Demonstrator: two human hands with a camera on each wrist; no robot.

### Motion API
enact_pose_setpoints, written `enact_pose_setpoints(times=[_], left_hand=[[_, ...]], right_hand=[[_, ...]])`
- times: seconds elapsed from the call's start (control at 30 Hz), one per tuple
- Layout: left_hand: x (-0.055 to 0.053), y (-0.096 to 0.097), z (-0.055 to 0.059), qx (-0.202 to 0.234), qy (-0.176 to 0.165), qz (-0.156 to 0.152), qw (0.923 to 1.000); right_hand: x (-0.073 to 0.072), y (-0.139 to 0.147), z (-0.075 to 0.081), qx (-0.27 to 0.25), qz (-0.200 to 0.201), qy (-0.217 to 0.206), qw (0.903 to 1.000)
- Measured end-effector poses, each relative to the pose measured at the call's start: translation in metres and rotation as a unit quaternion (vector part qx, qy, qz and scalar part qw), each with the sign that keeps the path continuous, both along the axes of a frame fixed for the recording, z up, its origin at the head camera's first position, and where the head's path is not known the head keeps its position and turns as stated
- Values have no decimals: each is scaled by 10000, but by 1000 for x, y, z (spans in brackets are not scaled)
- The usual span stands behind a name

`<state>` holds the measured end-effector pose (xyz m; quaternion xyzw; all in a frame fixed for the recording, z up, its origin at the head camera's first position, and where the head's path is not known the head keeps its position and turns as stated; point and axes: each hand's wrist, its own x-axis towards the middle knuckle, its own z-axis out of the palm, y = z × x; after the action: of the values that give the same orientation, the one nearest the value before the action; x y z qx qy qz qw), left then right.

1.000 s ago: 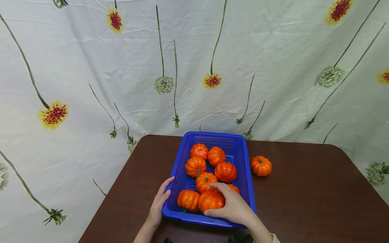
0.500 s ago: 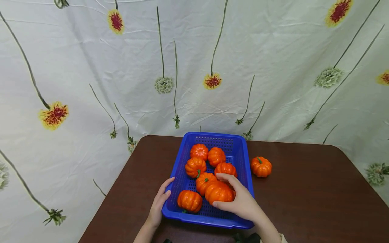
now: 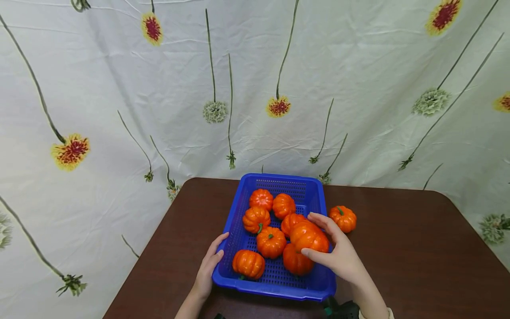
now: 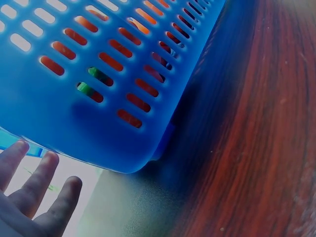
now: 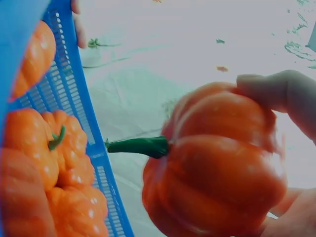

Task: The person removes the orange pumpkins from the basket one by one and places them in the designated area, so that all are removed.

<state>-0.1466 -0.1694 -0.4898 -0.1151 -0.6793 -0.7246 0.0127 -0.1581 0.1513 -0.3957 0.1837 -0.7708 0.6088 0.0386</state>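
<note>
My right hand grips an orange toy pumpkin between thumb and fingers, over the right side of the blue plastic basket. In the right wrist view this held pumpkin is ribbed and glossy, with its green stem pointing left. Several similar pumpkins lie in the basket, among them one partly covered by the held one. My left hand touches the basket's left rim with its fingers fairly straight. The left wrist view has its fingers beside the perforated basket wall.
One more pumpkin sits on the dark brown table, just right of the basket. Behind the table hangs a pale cloth printed with flowers.
My right hand has lifted a pumpkin from the basket's near end and carried it right and away from me, uncovering another pumpkin beneath. The left hand has stayed at the rim.
</note>
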Motion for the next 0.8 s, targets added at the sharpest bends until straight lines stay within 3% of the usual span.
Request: enact_pose_setpoints(times=[0.2, 0.43, 0.8], left_hand=[[0, 0, 1, -33, -5, 12, 10000], [-1, 0, -1, -70, 79, 40, 9999], [0, 0, -1, -118, 83, 68, 9999]], right_hand=[[-3, 12, 2, -451, -429, -56, 9980], [-8, 25, 4, -1198, -959, -85, 9881], [-12, 45, 5, -1601, -1597, -403, 9733]])
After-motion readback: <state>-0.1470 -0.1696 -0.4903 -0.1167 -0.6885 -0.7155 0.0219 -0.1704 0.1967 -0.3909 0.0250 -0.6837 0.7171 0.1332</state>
